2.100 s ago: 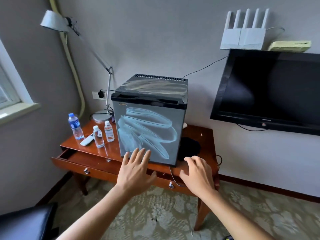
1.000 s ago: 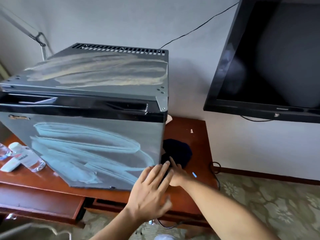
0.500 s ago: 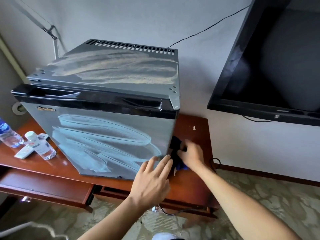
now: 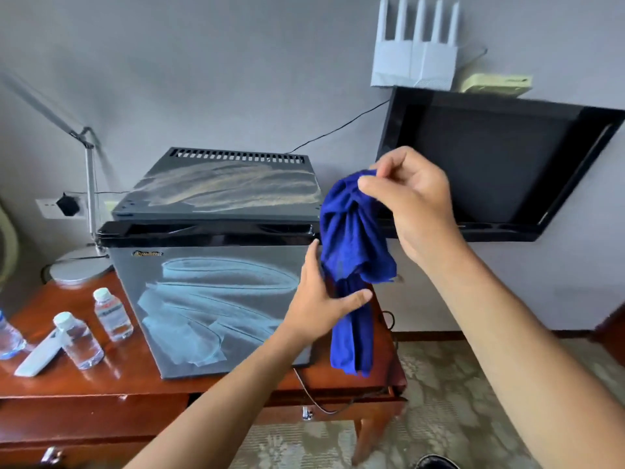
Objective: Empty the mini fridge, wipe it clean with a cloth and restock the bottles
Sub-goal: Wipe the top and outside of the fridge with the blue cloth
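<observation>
The grey mini fridge (image 4: 216, 292) stands on the wooden table (image 4: 101, 380) with its door closed and smeared streaks on its front and top. My right hand (image 4: 412, 204) pinches the top of a blue cloth (image 4: 355, 252) and holds it in the air beside the fridge's right edge. My left hand (image 4: 321, 299) grips the hanging cloth lower down. Three small water bottles stand on the table left of the fridge: one (image 4: 111, 314) nearest the fridge, another (image 4: 79, 340) in front, the third (image 4: 8, 336) at the frame's left edge.
A white remote (image 4: 42, 353) lies among the bottles. A desk lamp (image 4: 81, 262) stands behind them. A black TV (image 4: 497, 164) hangs on the wall at right, with a white router (image 4: 414, 55) above it. A cable (image 4: 314, 394) trails over the table's front. Patterned carpet covers the floor.
My right hand picked the blue cloth up from the table beside the fridge and raised it. My left hand left the fridge front and took hold of the cloth. The view pulled back.
</observation>
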### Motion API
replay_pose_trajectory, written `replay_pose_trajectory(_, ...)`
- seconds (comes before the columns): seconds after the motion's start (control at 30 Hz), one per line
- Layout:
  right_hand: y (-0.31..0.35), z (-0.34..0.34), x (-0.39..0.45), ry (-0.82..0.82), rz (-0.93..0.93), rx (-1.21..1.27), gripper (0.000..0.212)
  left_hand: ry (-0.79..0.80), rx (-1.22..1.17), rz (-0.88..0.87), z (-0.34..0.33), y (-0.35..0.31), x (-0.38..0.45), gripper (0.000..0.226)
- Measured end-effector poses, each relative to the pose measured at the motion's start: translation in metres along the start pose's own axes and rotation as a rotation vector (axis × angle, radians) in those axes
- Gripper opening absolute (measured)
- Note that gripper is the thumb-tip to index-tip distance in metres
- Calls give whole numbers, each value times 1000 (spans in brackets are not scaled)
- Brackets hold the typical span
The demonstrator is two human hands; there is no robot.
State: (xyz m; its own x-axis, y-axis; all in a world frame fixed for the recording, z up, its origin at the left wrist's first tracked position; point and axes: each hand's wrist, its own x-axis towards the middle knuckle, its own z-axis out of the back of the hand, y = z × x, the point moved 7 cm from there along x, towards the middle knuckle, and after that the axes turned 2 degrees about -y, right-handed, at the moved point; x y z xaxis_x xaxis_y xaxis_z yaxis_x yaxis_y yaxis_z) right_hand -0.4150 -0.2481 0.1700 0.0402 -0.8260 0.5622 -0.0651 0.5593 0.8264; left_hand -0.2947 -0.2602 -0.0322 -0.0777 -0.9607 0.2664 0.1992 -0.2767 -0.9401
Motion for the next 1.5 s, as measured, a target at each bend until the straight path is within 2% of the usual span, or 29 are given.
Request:
replay_pose_trajectory(0.03, 16, -3, -7, -5, 7, 74, 24, 65, -45, 35, -4, 6, 2, 107)
replay_pose_trajectory(0.1, 40, -1, -25, 1, 41, 173, 23, 194, -25, 144, -14, 12, -10, 61)
replay_pose_trajectory(0.17, 54, 18, -48, -36, 74, 163, 26, 134, -91, 159, -6, 7, -24, 44)
replay_pose_trajectory(0.23, 51, 57, -78, -163, 52, 95, 28, -29, -322, 260, 12, -1, -33, 17)
replay_pose_trajectory(0.3, 24, 103, -116, -310, -82, -60, 18, -140, -430, 281, 37, -17, -35, 24)
replay_pose_trajectory(0.33, 1, 122, -135, -345, -209, -210, 14, -164, -420, 246, 49, -31, -34, 25)
replay_pose_trajectory(0.4, -48, 144, -172, -256, -530, -517, 19, -112, -332, 141, 58, -63, -32, 29)
replay_pose_trajectory(0.47, -74, 133, -196, -110, -703, -605, 43, 63, -282, 94, 45, -92, -38, 45)
replay_pose_trajectory(0.57, -77, 59, -194, 119, -639, -377, 73, 308, -205, 46, 11, -124, -52, 61)
replay_pose_trajectory(0.63, -76, -5, -187, 258, -594, -143, 71, 320, -175, 36, -3, -141, -56, 60)
replay_pose_trajectory(0.73, -97, -43, -167, 49, -622, 122, 43, 212, -304, 18, 12, -165, -49, 57)
replay_pose_trajectory(0.77, -103, -48, -162, 39, -638, 146, 36, 149, -389, 14, 31, -169, -45, 57)
replay_pose_trajectory(0.83, -114, -48, -155, 94, -676, 44, 22, 4, -577, 14, 83, -164, -36, 54)
replay_pose_trajectory(0.9, -117, -41, -147, 76, -665, -11, 16, -134, -635, 28, 136, -145, -34, 50)
replay_pose_trajectory(0.97, -106, -40, -128, -16, -632, 103, 21, -247, -478, 80, 176, -105, -40, 45)
replay_pose_trajectory(1.03, -89, -42, -104, -88, -547, 182, 20, -303, -30, 131, 202, -59, -49, 39)
replay_pose_trajectory(1.07, -83, -43, -92, -106, -520, 175, 18, -264, 235, 145, 202, -44, -56, 33)
replay_pose_trajectory(1.1, -75, -48, -83, -105, -492, 168, 16, -177, 410, 122, 195, -37, -63, 41)
replay_pose_trajectory(1.13, -68, -58, -77, -87, -467, 166, 16, -78, 451, 73, 180, -38, -67, 60)
replay_pose_trajectory(1.17, -60, -71, -74, -56, -455, 180, 17, 2, 335, 30, 162, -44, -68, 77)
replay_pose_trajectory(1.2, -53, -85, -73, -15, -449, 191, 23, 60, 183, -19, 142, -57, -69, 84)
replay_pose_trajectory(1.27, -40, -110, -75, 94, -398, 173, 43, 101, -56, -115, 111, -79, -62, 74)
replay_pose_trajectory(1.33, -34, -112, -74, 123, -365, 175, 64, -7, -233, -96, 105, -82, -55, 57)
replay_pose_trajectory(1.4, -35, -89, -70, 87, -361, 141, 76, -184, -381, 17, 114, -65, -53, 49)
replay_pose_trajectory(1.43, -37, -79, -74, 110, -343, 50, 79, -258, -431, 68, 116, -57, -53, 45)
replay_pose_trajectory(1.5, -50, -79, -94, 254, -351, -97, 81, -279, -528, 118, 107, -47, -50, 32)
